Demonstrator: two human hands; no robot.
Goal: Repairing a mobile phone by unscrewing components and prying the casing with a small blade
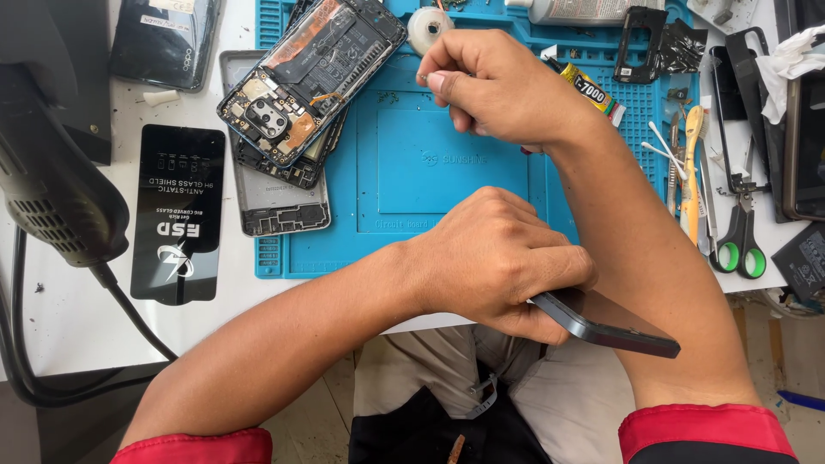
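My left hand grips a dark phone by one end and holds it tilted over the near edge of the blue repair mat. Above it, my right hand hovers over the mat with fingers pinched together on something too small to identify. An opened phone with bare circuit parts lies at the mat's upper left, stacked on other phone frames.
A black screen-protector packet and a hot-air tool with its cable lie on the left. A glue tube, tweezers, an orange tool, green-handled scissors and phone parts crowd the right side.
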